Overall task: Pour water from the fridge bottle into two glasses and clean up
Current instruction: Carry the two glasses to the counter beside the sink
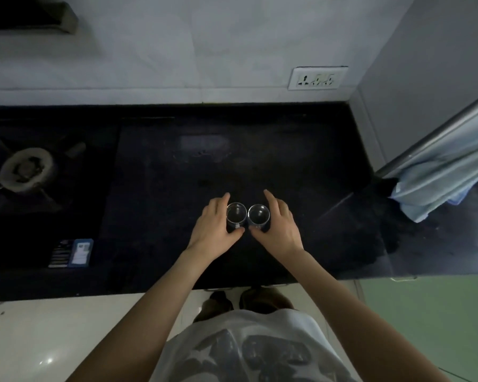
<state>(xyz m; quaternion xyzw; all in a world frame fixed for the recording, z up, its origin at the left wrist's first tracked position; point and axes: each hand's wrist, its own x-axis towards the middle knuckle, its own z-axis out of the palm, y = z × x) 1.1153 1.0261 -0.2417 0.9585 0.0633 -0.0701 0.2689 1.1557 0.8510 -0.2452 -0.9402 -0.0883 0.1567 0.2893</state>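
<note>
Two clear glasses stand upright side by side near the front middle of the black countertop (260,150), their rims almost touching. The left glass (236,213) is cupped by the left hand (214,230), whose fingers curl round its nine o'clock side while the thumb presses at six o'clock. The right glass (258,215) is grasped likewise by the right hand (280,230), fingers wrapping its three o'clock side and thumb at six o'clock. Whether either glass holds water cannot be told. Out at nine o'clock sits a gas burner (25,169), and at eight o'clock a small blue box (80,252) lies flat. At three o'clock a pale blue cloth (439,183) hangs from a metal bar (436,133); a wall socket (316,78) sits at one o'clock
</note>
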